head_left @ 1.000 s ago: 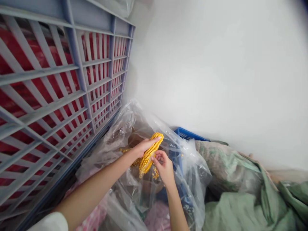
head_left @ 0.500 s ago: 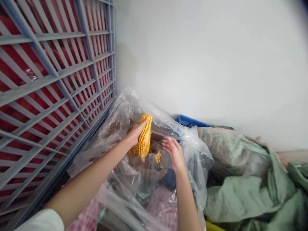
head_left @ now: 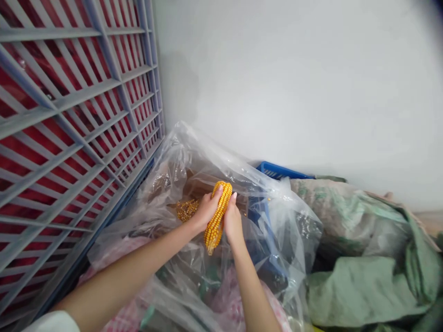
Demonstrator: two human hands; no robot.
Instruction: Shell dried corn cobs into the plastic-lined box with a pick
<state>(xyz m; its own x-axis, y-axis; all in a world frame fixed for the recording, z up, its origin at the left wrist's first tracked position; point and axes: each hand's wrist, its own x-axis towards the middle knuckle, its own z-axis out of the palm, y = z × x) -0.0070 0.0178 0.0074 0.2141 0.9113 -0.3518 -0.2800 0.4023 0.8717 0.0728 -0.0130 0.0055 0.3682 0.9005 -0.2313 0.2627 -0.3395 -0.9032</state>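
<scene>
A yellow corn cob [head_left: 218, 216] stands nearly upright over an open clear plastic bag [head_left: 284, 221]. My left hand [head_left: 205, 212] is wrapped around its left side, thumb near the top. My right hand [head_left: 232, 222] is closed against its right side, fingers pressed on the kernels. Loose yellow kernels [head_left: 187, 208] lie in a small heap inside the bag, just left of my left hand.
A grey slatted plastic crate [head_left: 69, 120] holding red material stands close at the left. A white wall runs behind. A blue basket rim [head_left: 277, 170] shows behind the bag. Green woven sacks [head_left: 360, 258] lie piled at the right.
My right hand, open and apart from the cob half a second ago, has come back and closed on it. The cob has dropped slightly lower over the bag.
</scene>
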